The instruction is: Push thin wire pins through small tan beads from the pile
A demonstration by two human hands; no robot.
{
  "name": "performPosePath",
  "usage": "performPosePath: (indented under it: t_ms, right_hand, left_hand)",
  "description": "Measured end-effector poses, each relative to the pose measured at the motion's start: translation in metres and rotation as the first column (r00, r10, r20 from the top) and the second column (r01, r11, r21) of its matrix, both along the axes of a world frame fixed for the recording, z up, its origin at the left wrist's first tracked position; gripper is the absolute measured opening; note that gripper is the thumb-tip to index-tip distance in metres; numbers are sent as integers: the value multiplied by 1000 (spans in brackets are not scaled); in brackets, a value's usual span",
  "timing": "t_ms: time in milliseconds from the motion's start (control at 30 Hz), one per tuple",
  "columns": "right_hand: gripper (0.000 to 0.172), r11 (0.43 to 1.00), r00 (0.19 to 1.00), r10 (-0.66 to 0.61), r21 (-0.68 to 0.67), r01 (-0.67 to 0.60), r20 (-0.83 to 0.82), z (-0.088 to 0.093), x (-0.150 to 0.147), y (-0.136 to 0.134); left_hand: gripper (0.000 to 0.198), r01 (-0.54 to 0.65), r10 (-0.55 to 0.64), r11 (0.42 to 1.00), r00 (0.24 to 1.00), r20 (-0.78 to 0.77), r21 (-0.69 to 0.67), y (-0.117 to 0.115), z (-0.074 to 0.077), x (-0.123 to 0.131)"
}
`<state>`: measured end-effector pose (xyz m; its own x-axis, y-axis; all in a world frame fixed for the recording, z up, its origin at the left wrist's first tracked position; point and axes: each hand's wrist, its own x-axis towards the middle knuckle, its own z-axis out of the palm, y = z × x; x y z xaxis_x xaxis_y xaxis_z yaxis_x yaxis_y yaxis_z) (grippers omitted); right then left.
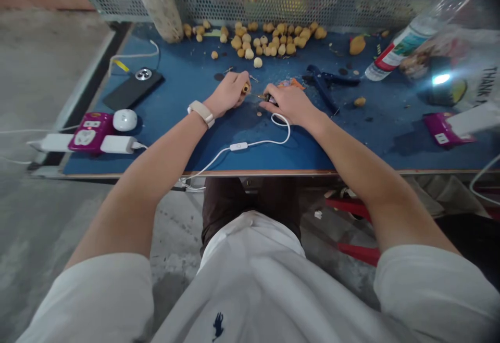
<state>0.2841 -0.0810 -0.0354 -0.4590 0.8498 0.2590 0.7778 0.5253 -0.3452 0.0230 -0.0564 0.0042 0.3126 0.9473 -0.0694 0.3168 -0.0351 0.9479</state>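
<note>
Piece, yel, dk ctr, pinched by L hand, tool gripped by R hand

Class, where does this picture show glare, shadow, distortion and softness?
Head view: the white light flares at right; same view: a shadow darkens the blue tabletop, lower left of it; same view: the plastic bottle seems stretched toward the corner; same view: the dark item in the right hand is too soft to identify.

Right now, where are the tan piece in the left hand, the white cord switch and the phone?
Tan piece (246,88), head view: exposed end.
White cord switch (238,146), head view: casing middle.
Phone (133,90), head view: dark back.
</note>
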Motion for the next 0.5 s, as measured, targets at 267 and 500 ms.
performPosePath:
  t_ms: [267,500]
  right_hand:
    - [76,999,999,-38,12,38,-7,-7,-5,7]
    - [75,997,998,-61,41,62,-24,-10,-10,7]
  left_hand:
    - [51,-23,22,999,999,35,35,10,-12,1]
    - [39,-62,58,996,996,66,60,15,-21,0]
